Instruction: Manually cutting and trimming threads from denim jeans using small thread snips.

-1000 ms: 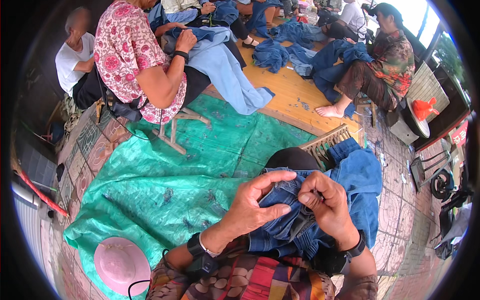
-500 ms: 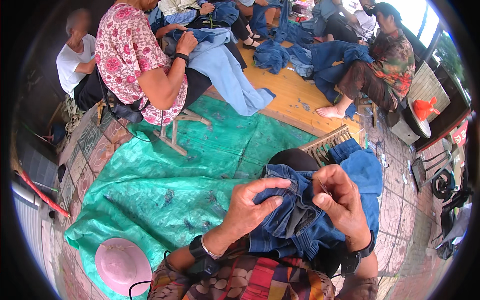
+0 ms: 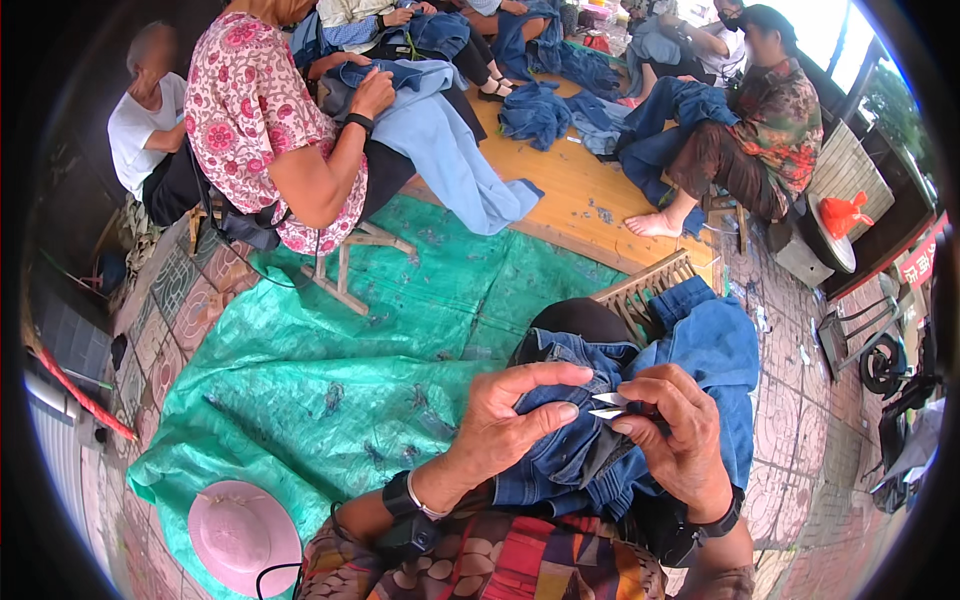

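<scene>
Blue denim jeans (image 3: pixel 575 470) lie bunched across my lap, with the waistband and a grey inner pocket showing. My right hand (image 3: pixel 680 430) is closed around a pair of thread snips (image 3: pixel 609 405). Their two bright blades are spread and point left, just above the denim. Facing them, my left hand (image 3: pixel 515 415) is over the jeans' left side, thumb and index finger stretched out with a gap between them. I cannot see anything in that gap. Its other fingers are mostly hidden behind.
A green tarp (image 3: pixel 330 380) covers the ground ahead and left, with a pink hat (image 3: pixel 243 535) on it. More denim (image 3: pixel 715 345) hangs by a bamboo rack (image 3: pixel 655 285). Beyond, several people handle denim around a wooden board (image 3: pixel 560 195). A metal-framed chair (image 3: pixel 860 335) stands right.
My right hand has turned so the snips' blades now show, pointing at my left hand. My left hand has barely moved. The whole view has shifted slightly.
</scene>
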### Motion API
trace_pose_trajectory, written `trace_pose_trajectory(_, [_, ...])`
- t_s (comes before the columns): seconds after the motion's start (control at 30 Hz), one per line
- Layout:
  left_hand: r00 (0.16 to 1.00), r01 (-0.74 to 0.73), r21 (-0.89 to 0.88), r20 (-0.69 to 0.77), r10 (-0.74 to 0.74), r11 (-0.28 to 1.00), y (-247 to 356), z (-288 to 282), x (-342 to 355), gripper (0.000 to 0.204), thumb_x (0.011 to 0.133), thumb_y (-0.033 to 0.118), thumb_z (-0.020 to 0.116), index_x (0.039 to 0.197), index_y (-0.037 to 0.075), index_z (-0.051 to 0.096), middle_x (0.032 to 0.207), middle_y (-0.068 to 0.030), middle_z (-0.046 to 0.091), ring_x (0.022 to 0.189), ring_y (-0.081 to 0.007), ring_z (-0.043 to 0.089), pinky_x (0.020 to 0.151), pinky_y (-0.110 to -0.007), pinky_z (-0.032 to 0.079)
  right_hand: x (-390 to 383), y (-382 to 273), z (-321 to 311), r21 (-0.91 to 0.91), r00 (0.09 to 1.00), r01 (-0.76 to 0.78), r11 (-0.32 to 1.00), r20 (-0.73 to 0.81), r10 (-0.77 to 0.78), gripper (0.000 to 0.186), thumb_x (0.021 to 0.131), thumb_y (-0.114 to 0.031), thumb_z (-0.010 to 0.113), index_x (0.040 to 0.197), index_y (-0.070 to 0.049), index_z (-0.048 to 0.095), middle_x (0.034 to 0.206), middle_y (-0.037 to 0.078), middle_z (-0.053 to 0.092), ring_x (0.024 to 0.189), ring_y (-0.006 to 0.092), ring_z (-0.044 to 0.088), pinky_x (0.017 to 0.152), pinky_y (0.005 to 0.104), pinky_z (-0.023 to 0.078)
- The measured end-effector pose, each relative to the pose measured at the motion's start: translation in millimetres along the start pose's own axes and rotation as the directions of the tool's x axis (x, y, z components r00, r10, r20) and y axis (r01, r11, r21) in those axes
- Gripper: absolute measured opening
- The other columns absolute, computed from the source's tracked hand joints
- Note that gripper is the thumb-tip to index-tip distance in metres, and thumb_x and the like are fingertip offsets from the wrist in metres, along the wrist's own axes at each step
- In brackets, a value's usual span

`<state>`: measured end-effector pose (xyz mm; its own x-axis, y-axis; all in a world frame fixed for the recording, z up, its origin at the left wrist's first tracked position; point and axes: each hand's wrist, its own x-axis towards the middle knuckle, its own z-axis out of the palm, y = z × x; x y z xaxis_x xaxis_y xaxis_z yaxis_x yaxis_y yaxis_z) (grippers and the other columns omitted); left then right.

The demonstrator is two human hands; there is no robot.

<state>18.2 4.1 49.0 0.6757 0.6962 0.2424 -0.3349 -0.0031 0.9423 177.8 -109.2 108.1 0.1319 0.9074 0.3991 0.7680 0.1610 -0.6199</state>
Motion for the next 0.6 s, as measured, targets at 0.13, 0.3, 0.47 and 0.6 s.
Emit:
trace_pose_trajectory(0.13, [0.998,-0.053,0.048,0.019,0.052,0.997,-2.5,-2.2,-0.8,0.029,0.076,0.006,0.072,0.104,0.002,0.066,0.100,-0.0066,0.068,0.095,-0.0136,0.061,0.085,-0.027,0.046,-0.4,-1.6,1.4,0.014,1.000,0.012,1.000,-0.028,-0.012,0.028,0.069,-0.007,0.073,0.093,-0.001,0.060,0.085,0.012,0.060,0.075,0.0303,0.060,0.062,0.0363,0.047])
trace_pose_trajectory(0.3, [1.000,0.015,-0.038,0.025,-0.014,0.999,-5.6,-5.8,-1.0,0.026,0.080,0.002,0.067,0.106,0.000,0.065,0.105,-0.0090,0.067,0.101,-0.0157,0.060,0.089,-0.028,0.046,-4.7,1.9,-0.8,-0.094,0.995,0.036,0.995,-0.084,-0.044,0.028,0.070,-0.010,0.073,0.093,-0.002,0.061,0.084,0.011,0.060,0.074,0.0294,0.060,0.061,0.0362,0.047])
trace_pose_trajectory(0.47, [0.999,0.021,-0.029,0.033,-0.020,0.999,-3.6,-4.3,-1.7,0.025,0.080,0.002,0.067,0.105,0.000,0.065,0.104,-0.0083,0.067,0.099,-0.0157,0.061,0.089,-0.028,0.046,-3.9,2.6,4.3,-0.151,0.990,0.109,0.982,-0.074,-0.121,0.028,0.070,-0.014,0.073,0.092,-0.002,0.061,0.083,0.011,0.059,0.073,0.0286,0.059,0.061,0.0360,0.047])
trace_pose_trajectory(0.6, [0.999,0.016,-0.021,0.050,-0.015,1.000,-4.1,-3.1,-2.3,0.025,0.080,0.003,0.068,0.104,0.000,0.066,0.102,-0.0079,0.068,0.098,-0.0155,0.061,0.088,-0.028,0.046,-4.0,1.7,7.7,-0.083,0.994,0.075,0.994,-0.071,-0.081,0.028,0.069,-0.012,0.073,0.092,-0.002,0.061,0.083,0.010,0.059,0.072,0.0286,0.059,0.061,0.0357,0.047])
